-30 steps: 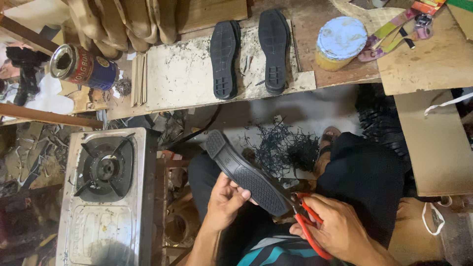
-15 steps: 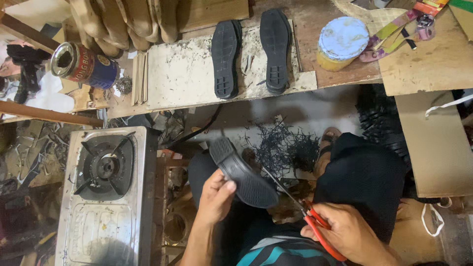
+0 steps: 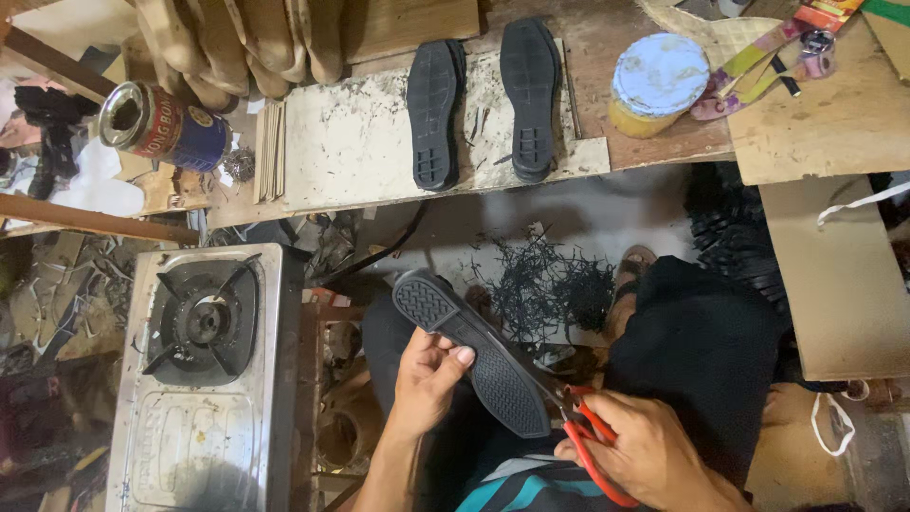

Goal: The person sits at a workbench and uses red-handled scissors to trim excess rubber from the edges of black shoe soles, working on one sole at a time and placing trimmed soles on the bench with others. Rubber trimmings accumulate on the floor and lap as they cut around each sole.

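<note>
Left hand (image 3: 428, 379): grip closed on black sole (image 3: 474, 356), held tilted over the lap, tread up. Right hand (image 3: 645, 453): grip closed on red scissors (image 3: 588, 446), blades at the sole's near edge. Black trimmings (image 3: 550, 284) on floor below. Two soles (image 3: 483, 100) on tabletop (image 3: 351, 142); stove (image 3: 204, 379) left.

bench: scuffed wooden worktop (image 3: 379, 142) | left: steel gas stove (image 3: 204, 370) | floor (image 3: 607, 213): grey, black trimmings (image 3: 550, 284)
</note>
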